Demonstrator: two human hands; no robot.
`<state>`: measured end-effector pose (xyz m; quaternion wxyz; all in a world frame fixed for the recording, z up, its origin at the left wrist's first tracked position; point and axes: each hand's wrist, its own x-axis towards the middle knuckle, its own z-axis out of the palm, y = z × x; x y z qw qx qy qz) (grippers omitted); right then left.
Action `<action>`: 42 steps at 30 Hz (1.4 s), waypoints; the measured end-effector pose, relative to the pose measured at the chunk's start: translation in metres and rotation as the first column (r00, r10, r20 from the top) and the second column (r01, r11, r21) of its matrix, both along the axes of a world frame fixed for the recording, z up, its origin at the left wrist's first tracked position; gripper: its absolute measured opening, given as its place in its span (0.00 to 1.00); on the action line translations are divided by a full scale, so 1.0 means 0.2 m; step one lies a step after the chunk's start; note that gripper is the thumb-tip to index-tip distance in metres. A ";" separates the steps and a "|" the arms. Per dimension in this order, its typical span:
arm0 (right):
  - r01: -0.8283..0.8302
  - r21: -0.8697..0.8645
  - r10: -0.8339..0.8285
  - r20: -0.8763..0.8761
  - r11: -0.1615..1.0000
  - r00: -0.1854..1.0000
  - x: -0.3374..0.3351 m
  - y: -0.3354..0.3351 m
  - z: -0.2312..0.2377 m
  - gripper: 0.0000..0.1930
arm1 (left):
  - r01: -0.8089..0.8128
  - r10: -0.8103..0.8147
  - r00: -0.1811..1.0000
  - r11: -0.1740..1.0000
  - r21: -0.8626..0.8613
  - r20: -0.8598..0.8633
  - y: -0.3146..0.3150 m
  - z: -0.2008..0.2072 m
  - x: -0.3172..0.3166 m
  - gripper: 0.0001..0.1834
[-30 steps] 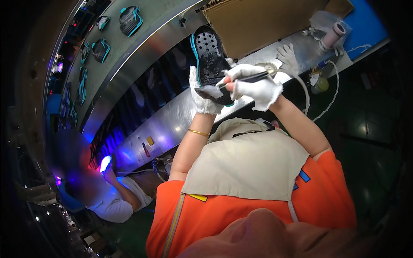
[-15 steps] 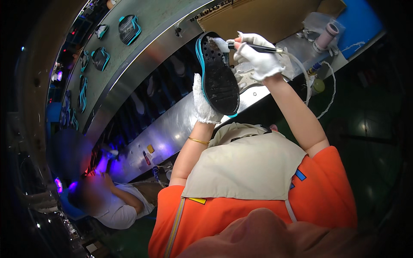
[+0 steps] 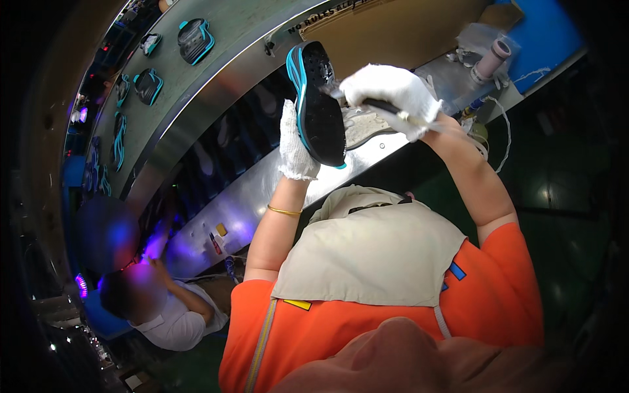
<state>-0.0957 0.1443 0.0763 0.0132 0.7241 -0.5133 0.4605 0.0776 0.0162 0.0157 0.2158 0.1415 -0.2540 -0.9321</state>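
A black shoe sole [image 3: 320,121] with a teal edge is tilted up over the metal bench, inner face showing. My left hand [image 3: 296,149], in a white knit glove, grips it along its left side; most of those fingers are hidden behind it. In my white-gloved right hand [image 3: 395,92] is a brush [image 3: 383,105] with a dark handle, and a pale hose runs from its rear end. The brush's whitish bristles, smeared by motion, meet the upper part of the sole near its right edge. Wet-looking shine shows there.
A pale flat piece [image 3: 368,128] lies under my right hand. Soles [image 3: 196,42] sit on the green conveyor [image 3: 171,85] at the left. A pink bottle [image 3: 491,60] stands at the far right beside cardboard [image 3: 393,39]. At the lower left, a co-worker [image 3: 173,314] sits under purple light.
The sole and my left hand have shifted slightly left and up. My right hand has moved down and turned, bringing the bristles lower along the sole's right side.
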 end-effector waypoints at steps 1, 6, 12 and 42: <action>0.012 0.044 -0.007 -0.106 0.999 0.994 0.01 0.04 0.02 0.08 | -0.012 0.013 1.000 1.000 -0.019 0.015 -0.01 0.00 0.00 0.29; 0.022 0.041 -0.030 0.190 0.999 0.981 0.02 0.17 0.17 0.11 | 0.057 -0.070 0.989 0.994 -0.097 -0.130 -0.13 0.22 -0.05 0.34; -0.012 -0.106 0.090 0.768 0.994 0.634 0.02 0.11 0.05 0.13 | -0.082 0.034 0.888 0.993 -0.084 -0.458 -0.61 0.57 -0.43 0.44; -0.109 0.115 -0.088 0.970 0.987 0.228 0.03 0.15 -0.26 0.09 | -0.213 0.663 0.749 0.221 -0.952 -0.014 -0.88 0.60 0.23 0.32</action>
